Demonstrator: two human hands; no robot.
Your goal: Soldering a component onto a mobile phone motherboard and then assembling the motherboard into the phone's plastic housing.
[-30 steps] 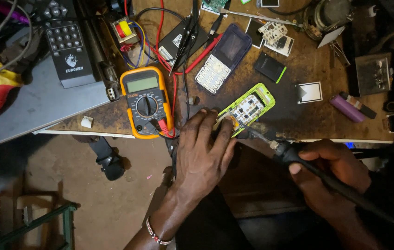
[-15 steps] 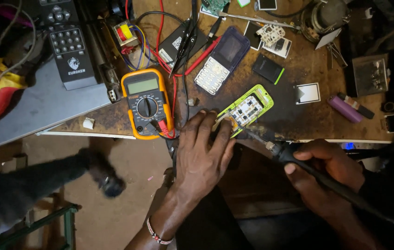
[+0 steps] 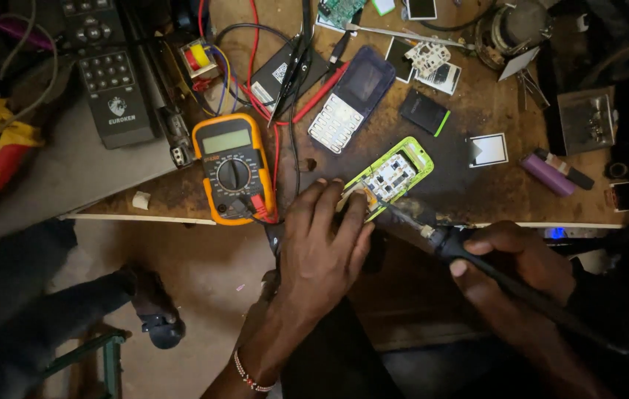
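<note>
The step in hand looks like soldering: the left hand (image 3: 325, 244) lies fingers-down, pinning the near end of the opened green phone (image 3: 392, 176) at the worktop (image 3: 477, 199) edge, while the right hand (image 3: 510, 258) is closed around the soldering iron (image 3: 469, 251), its tip on the phone's board. The next move likely calls for a steady tip.

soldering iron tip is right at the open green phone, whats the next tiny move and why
Probably ease the soldering iron tip onto the joint at the green phone near end. The right hand holds the iron angled at that end, and the left hand fingers pin it at the bench edge.
</note>
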